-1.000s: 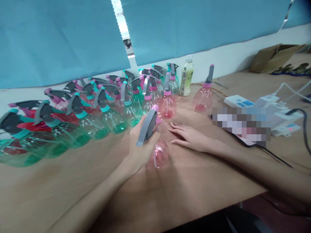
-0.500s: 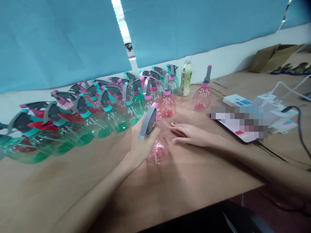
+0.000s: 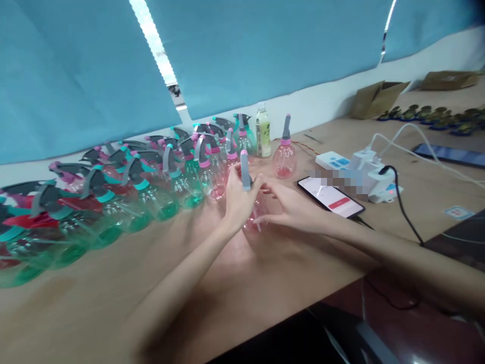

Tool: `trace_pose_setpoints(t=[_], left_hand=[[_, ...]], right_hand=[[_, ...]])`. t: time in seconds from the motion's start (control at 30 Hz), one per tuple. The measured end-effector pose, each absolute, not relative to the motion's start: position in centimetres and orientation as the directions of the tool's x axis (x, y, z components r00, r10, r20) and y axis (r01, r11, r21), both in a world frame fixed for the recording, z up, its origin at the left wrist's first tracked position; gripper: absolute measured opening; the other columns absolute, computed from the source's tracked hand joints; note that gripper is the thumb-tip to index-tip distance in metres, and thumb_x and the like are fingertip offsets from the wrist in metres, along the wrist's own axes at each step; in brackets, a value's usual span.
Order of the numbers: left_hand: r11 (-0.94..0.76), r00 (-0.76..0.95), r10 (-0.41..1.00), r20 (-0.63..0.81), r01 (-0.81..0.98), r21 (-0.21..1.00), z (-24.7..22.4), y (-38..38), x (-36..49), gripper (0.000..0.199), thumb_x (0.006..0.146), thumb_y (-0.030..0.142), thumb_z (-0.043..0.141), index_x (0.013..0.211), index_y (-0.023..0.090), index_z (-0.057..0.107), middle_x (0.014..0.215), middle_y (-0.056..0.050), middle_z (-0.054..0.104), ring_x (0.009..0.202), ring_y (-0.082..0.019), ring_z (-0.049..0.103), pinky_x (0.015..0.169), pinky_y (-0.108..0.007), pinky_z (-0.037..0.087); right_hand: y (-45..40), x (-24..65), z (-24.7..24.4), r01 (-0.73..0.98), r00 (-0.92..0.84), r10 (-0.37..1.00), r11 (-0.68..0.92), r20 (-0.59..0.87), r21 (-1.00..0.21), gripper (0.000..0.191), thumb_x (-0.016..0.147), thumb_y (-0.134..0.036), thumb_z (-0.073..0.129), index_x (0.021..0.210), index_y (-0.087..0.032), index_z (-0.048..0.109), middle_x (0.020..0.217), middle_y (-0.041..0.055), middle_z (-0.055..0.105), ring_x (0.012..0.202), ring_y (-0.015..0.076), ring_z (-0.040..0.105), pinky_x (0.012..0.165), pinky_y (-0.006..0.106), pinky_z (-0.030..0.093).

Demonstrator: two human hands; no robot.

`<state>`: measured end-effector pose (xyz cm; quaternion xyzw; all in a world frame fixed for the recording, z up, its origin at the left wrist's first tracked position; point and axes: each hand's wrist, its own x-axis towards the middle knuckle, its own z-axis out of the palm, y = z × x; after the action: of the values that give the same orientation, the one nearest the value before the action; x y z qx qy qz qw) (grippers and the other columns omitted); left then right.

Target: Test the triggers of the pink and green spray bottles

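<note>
A clear pink spray bottle [image 3: 253, 223] with a grey trigger lever stands upright on the brown table in front of me. My left hand [image 3: 239, 201] is wrapped round its neck just under the spray head. From the other side my right hand [image 3: 291, 206] grips the bottle's body, thumb low on the near side and fingers partly hidden behind it. Close beyond my left hand stand more spray bottles, among them a pink one [image 3: 215, 183]. Another pink spray bottle [image 3: 285, 161] is on its own, farther back to the right.
Several green and pink spray bottles [image 3: 113, 208] crowd the left side in rows. A drink bottle [image 3: 262, 132] stands by the wall. To the right lie a phone [image 3: 322, 194], a power strip with plugs [image 3: 373, 174], cables, another phone [image 3: 450, 154] and a cardboard box [image 3: 373, 98].
My right hand has come from lying flat on the table to the bottle's side. The bottle has turned in my left hand, its lever now facing me. The view has swung right.
</note>
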<state>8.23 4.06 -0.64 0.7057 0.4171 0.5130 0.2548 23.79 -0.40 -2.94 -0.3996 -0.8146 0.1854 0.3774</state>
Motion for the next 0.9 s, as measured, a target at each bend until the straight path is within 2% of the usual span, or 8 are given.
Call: trace_pose_setpoints(t=[0.13, 0.27, 0.4, 0.5, 0.63, 0.73, 0.8, 0.9], left_hand=[[-0.49, 0.162, 0.872, 0.463, 0.299, 0.818, -0.6, 5.5, 11.1, 0.032, 0.083, 0.029, 0.07, 0.104, 0.019, 0.048, 0.104, -0.007, 0.06, 0.104, -0.024, 0.06, 0.093, -0.04, 0.046], [-0.469, 0.205, 0.882, 0.424, 0.304, 0.829, -0.3, 6.7, 12.5, 0.042, 0.08, 0.032, 0.073, 0.11, 0.019, 0.047, 0.119, -0.011, 0.058, 0.114, -0.027, 0.058, 0.098, -0.043, 0.046], [-0.498, 0.207, 0.866, 0.455, 0.283, 0.82, -1.2, 6.6, 11.4, 0.057, 0.077, 0.033, 0.076, 0.122, 0.019, 0.045, 0.133, -0.014, 0.053, 0.123, -0.027, 0.054, 0.103, -0.044, 0.044], [-0.546, 0.209, 0.837, 0.505, 0.295, 0.784, -3.1, 5.3, 8.9, 0.04, 0.087, 0.035, 0.063, 0.121, 0.02, 0.049, 0.131, -0.012, 0.055, 0.121, -0.024, 0.056, 0.104, -0.044, 0.044], [-0.558, 0.307, 0.83, 0.466, 0.454, 0.694, -5.4, 3.2, 5.3, 0.028, 0.088, 0.03, 0.06, 0.114, 0.021, 0.053, 0.118, -0.008, 0.06, 0.114, -0.024, 0.059, 0.102, -0.044, 0.046], [-0.528, 0.33, 0.849, 0.414, 0.485, 0.697, -6.1, 2.4, 3.6, 0.022, 0.088, 0.026, 0.059, 0.109, 0.021, 0.054, 0.112, -0.008, 0.063, 0.107, -0.024, 0.062, 0.096, -0.044, 0.05], [-0.504, 0.333, 0.862, 0.382, 0.493, 0.709, -6.4, 2.3, 3.1, 0.019, 0.089, 0.026, 0.058, 0.107, 0.02, 0.054, 0.109, -0.008, 0.063, 0.1, -0.023, 0.065, 0.089, -0.042, 0.054], [-0.464, 0.355, 0.88, 0.317, 0.492, 0.737, -6.6, 2.4, 3.1, 0.018, 0.09, 0.027, 0.057, 0.106, 0.02, 0.054, 0.11, -0.009, 0.063, 0.101, -0.024, 0.066, 0.085, -0.041, 0.057]], right_hand=[[0.8, 24.7, -3.2, 0.585, -0.326, 0.81, 0.577, 0.486, -0.569, 0.056, 0.083, -0.05, 0.068, 0.126, -0.019, 0.05, 0.127, 0.0152, 0.061, 0.119, 0.0352, 0.057, 0.095, 0.053, 0.048], [2.0, 25.3, -3.4, 0.602, -0.255, 0.841, 0.524, 0.478, -0.602, 0.052, 0.081, -0.047, 0.069, 0.119, -0.017, 0.051, 0.118, 0.016, 0.065, 0.106, 0.033, 0.063, 0.087, 0.049, 0.051], [3.4, 25.7, -3.2, 0.643, -0.269, 0.829, 0.533, 0.49, -0.549, 0.05, 0.082, -0.039, 0.068, 0.123, -0.016, 0.051, 0.124, 0.0168, 0.062, 0.114, 0.0325, 0.06, 0.093, 0.048, 0.048], [4.8, 26.0, -2.7, 0.721, -0.275, 0.849, 0.492, 0.451, -0.488, 0.054, 0.083, -0.043, 0.067, 0.125, -0.012, 0.05, 0.126, 0.0201, 0.059, 0.12, 0.0343, 0.055, 0.097, 0.048, 0.046], [7.1, 26.0, -2.1, 0.817, -0.272, 0.871, 0.434, 0.408, -0.38, 0.063, 0.081, -0.051, 0.069, 0.126, -0.012, 0.05, 0.128, 0.0217, 0.058, 0.12, 0.0367, 0.054, 0.098, 0.05, 0.045], [8.6, 25.8, -1.6, 0.858, -0.271, 0.869, 0.413, 0.415, -0.305, 0.064, 0.08, -0.049, 0.071, 0.127, -0.01, 0.05, 0.129, 0.023, 0.057, 0.121, 0.0375, 0.053, 0.1, 0.05, 0.043], [9.4, 25.7, -1.3, 0.893, -0.235, 0.889, 0.357, 0.393, -0.275, 0.063, 0.081, -0.047, 0.071, 0.126, -0.008, 0.052, 0.125, 0.0238, 0.059, 0.117, 0.0383, 0.055, 0.098, 0.051, 0.044], [10.2, 25.5, -0.9, 0.929, -0.17, 0.918, 0.271, 0.358, -0.252, 0.06, 0.082, -0.046, 0.069, 0.126, -0.009, 0.052, 0.12, 0.0221, 0.063, 0.113, 0.0379, 0.058, 0.091, 0.05, 0.048]])
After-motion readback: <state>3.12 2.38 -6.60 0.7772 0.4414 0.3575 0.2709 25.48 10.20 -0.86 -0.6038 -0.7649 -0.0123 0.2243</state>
